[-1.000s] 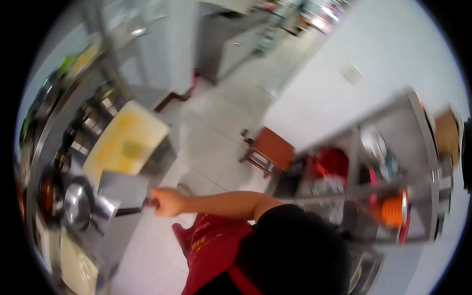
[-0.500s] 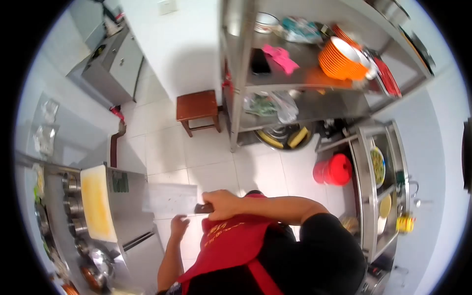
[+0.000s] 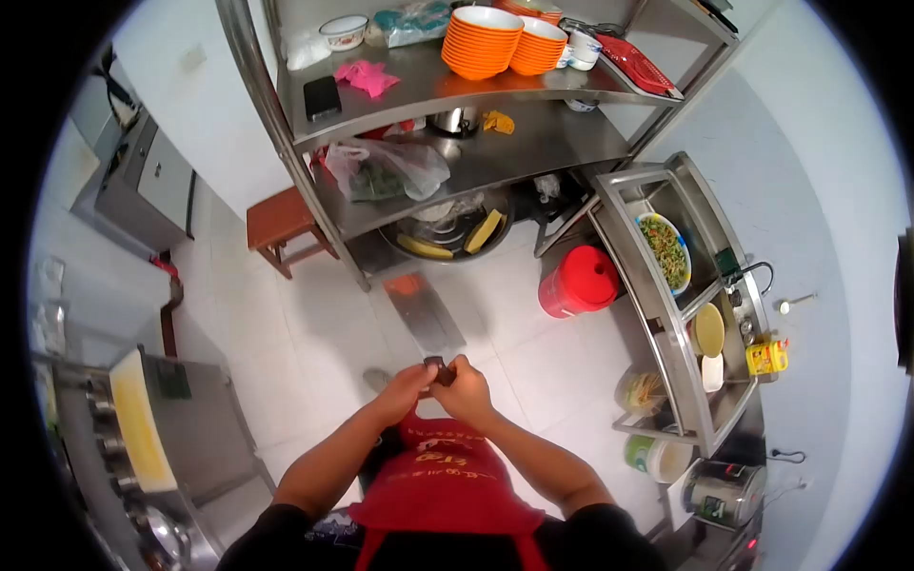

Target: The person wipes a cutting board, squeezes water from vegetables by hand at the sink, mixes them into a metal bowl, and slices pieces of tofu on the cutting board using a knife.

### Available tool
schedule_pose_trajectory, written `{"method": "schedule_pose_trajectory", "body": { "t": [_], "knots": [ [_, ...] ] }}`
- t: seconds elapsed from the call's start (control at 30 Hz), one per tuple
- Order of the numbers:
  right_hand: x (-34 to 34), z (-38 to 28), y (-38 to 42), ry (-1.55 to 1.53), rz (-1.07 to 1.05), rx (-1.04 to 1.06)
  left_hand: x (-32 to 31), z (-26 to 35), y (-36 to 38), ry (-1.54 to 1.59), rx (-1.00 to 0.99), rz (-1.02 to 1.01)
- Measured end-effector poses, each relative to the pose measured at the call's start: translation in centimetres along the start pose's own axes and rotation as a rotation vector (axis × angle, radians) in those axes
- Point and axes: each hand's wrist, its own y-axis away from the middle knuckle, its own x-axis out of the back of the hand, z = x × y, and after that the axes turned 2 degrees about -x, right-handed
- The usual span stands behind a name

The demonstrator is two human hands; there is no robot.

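Note:
In front of my red apron I have a cleaver [image 3: 426,316] with a broad metal blade and a dark handle. Its blade points away from me, towards the shelf rack, above the tiled floor. My right hand [image 3: 466,390] is closed around the handle from the right. From the other side my left hand [image 3: 409,391] is closed at the same handle, its fingers against the wood and close to the right hand. An orange reflection shows on the far end of the blade.
Ahead stands a metal shelf rack [image 3: 533,152] with orange bowls [image 3: 481,43], a black phone [image 3: 322,97] and a plastic bag [image 3: 400,169]. A wooden stool [image 3: 284,221] stands to its left. At right are a red bucket [image 3: 579,281] and a metal sink [image 3: 700,285]; a cutting board [image 3: 141,423] is at left.
My view has turned right towards the rack and sink. The cleaver has swung from pointing left to pointing ahead. My left hand, free before, has come to the handle.

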Motion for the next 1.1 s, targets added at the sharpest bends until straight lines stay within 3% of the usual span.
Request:
{"method": "schedule_pose_trajectory", "body": {
  "t": [0.07,0.17,0.3,0.37,0.4,0.5,0.57,0.6,0.63,0.7,0.77,0.83,0.87,0.93,1.0,1.1],
  "knots": [
    [1.0,0.7,0.4,0.012,0.001,-0.027,-2.7,-0.8,-0.4,0.167,0.096,0.148],
    [1.3,0.9,-0.8,0.031,0.018,-0.036,-4.0,-0.8,-1.5,0.186,0.077,0.194],
    [2.1,1.1,-5.6,0.010,-0.033,0.057,-1.0,-1.6,-6.4,0.322,0.013,0.219],
    [3.4,1.2,-7.6,-0.087,-0.250,0.073,0.6,-1.4,-7.2,0.381,0.020,0.262],
    [4.6,1.4,-9.3,0.029,-0.259,0.126,1.0,-0.1,-7.4,0.469,0.036,0.284],
    [6.7,5.4,-18.7,0.206,-0.284,0.091,1.6,3.7,-9.1,0.514,0.012,0.413],
    [7.9,9.9,-28.4,0.230,-0.171,0.098,2.9,4.4,-10.3,0.331,0.048,0.597],
    [6.7,16.5,-35.8,0.477,-0.083,0.330,3.8,3.9,-10.8,0.310,0.068,0.616],
    [9.8,13.7,-39.7,0.350,-0.053,0.149,4.6,3.3,-11.4,0.289,0.085,0.636],
    [11.8,15.4,-51.1,0.295,0.053,0.002,4.3,3.8,-13.3,0.243,0.148,0.761],
    [13.3,15.9,-61.4,0.339,0.212,0.024,3.9,3.8,-15.8,0.215,0.170,0.820],
    [15.1,14.5,-69.5,0.523,0.229,-0.065,2.3,5.0,-18.8,0.293,0.358,0.939],
    [15.1,15.4,-74.6,0.508,0.236,-0.053,2.7,3.0,-20.8,0.270,0.344,1.028],
    [13.8,17.6,-83.0,0.719,0.588,0.242,3.3,0.4,-23.0,0.225,0.355,1.142],
    [13.6,18.0,-89.4,0.745,0.530,0.244,1.6,1.4,-26.7,0.241,0.428,1.191],
    [12.8,20.8,-93.5,0.684,0.179,0.100,0.5,0.4,-29.3,0.314,0.513,1.261]
  ]
}}
